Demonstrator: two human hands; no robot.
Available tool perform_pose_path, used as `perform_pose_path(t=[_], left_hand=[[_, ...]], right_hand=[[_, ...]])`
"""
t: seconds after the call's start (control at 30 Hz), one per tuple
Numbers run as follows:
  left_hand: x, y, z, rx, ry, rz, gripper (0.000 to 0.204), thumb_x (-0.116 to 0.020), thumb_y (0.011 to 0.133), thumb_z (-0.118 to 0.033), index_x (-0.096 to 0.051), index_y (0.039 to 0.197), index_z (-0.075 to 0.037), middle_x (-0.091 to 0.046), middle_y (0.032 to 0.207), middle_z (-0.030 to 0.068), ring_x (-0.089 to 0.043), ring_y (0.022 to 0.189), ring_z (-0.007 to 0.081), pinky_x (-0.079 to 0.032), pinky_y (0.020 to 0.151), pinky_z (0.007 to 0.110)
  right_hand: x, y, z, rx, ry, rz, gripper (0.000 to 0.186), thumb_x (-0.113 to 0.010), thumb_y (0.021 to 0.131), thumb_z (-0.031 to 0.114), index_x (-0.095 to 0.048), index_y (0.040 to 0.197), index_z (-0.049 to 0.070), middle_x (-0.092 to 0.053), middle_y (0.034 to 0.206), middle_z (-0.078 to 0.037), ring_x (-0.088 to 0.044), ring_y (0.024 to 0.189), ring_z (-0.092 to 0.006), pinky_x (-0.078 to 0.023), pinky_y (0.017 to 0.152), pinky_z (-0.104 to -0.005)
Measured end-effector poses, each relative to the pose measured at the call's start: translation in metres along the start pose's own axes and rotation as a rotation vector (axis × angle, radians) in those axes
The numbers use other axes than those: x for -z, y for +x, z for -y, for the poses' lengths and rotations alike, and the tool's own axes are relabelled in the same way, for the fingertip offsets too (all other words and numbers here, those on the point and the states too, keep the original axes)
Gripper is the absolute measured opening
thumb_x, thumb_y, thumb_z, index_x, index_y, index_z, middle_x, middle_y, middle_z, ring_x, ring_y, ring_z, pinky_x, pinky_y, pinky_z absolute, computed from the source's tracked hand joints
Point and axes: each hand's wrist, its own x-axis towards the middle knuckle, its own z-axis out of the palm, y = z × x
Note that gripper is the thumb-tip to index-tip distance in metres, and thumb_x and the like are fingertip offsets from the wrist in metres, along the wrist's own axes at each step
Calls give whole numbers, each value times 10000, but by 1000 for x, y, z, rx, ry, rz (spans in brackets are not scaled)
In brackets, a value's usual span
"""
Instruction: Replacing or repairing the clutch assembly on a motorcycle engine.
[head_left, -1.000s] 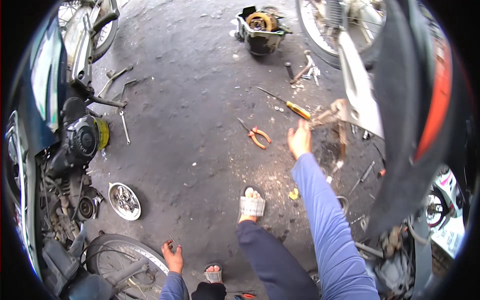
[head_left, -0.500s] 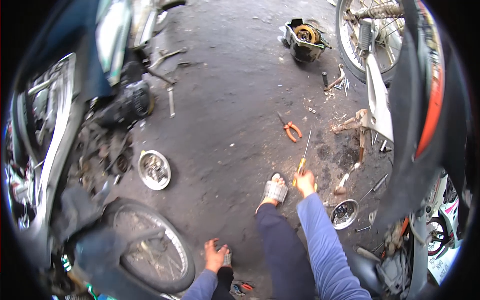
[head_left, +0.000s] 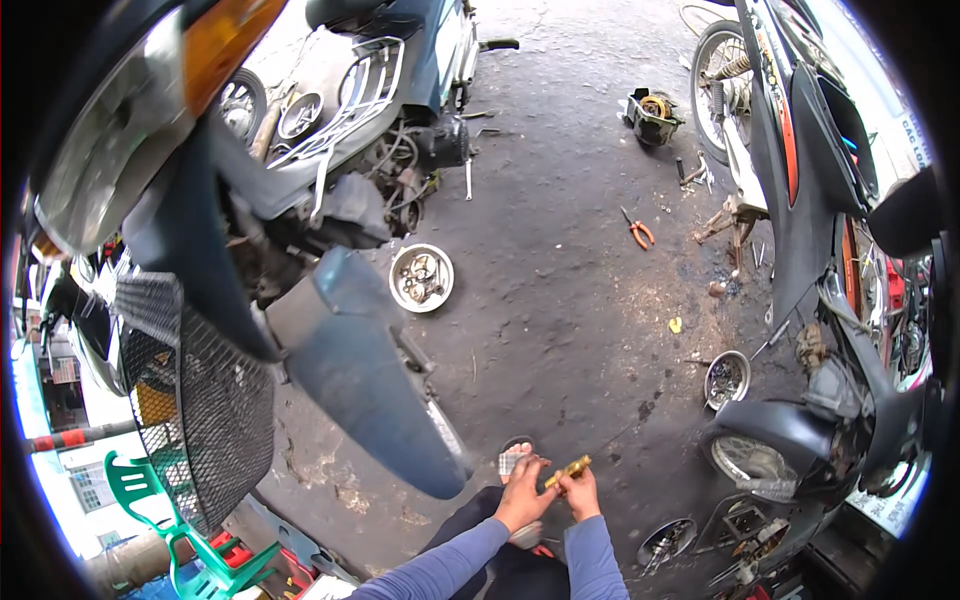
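Screwdriver [head_left: 571, 469] with a yellow handle, up off the ground, right between the person's two hands and in front of the knees. Its handle lies aslant, the long axis running from low on the left up to the right, away from the body. The shaft is too thin for me to make out surely, so I can't say which way the tip points. The right hand [head_left: 580, 494] has its fingers closed on the handle from below. The left hand [head_left: 522, 499] is half curled, its fingertips right by the handle's lower left end; whether they grip it, I can't tell.

Just beyond the left hand a sandalled foot [head_left: 515, 459] rests on the dark ground [head_left: 500, 345]. Off to the right sits a round bowl [head_left: 711, 385] of small metal parts, and farther forward orange-handled pliers [head_left: 641, 236] lie open. Another bowl [head_left: 398, 292], white-rimmed and full of parts, stands ahead on the left, near a motorbike's blue mudguard [head_left: 365, 375]. Along the right leans a black motorbike [head_left: 812, 250] with an orange stripe.
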Motion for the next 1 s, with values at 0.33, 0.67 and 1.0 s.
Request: perform_pose_path(t=[0.33, 0.67, 1.0], left_hand=[[208, -156, 51, -445, 254, 447, 398, -615, 850, -277, -530, 1169, -55, -543, 1173, 137, -562, 1091, 323, -449, 924, 430], [429, -215, 223, -114, 112, 210, 375, -573, 886, -314, -541, 1152, -52, -566, 1110, 156, -567, 1050, 339, -462, 903, 431], [696, -111, 404, -34, 129, -130, 201, -674, 812, -214, -650, 922, -47, -608, 1082, 135, -595, 988, 332, -486, 876, 408]], right_hand=[[22, -79, -192, 169, -752, -145, 220, -663, 715, -61, -546, 886, 13, -633, 740, -84, -607, 556, -159, -488, 457, -306], [-207, -163, -238, 180, -1655, -26, 383, -633, 780, 184, -567, 1134, 52, -673, 892, -175, -668, 819, -321, -530, 703, -432], [-487, -69, -177, 100, -1505, -323, 372, -738, 617, 165, -618, 955, 66, -675, 917, -202, -625, 949, -412, -501, 847, -459]])
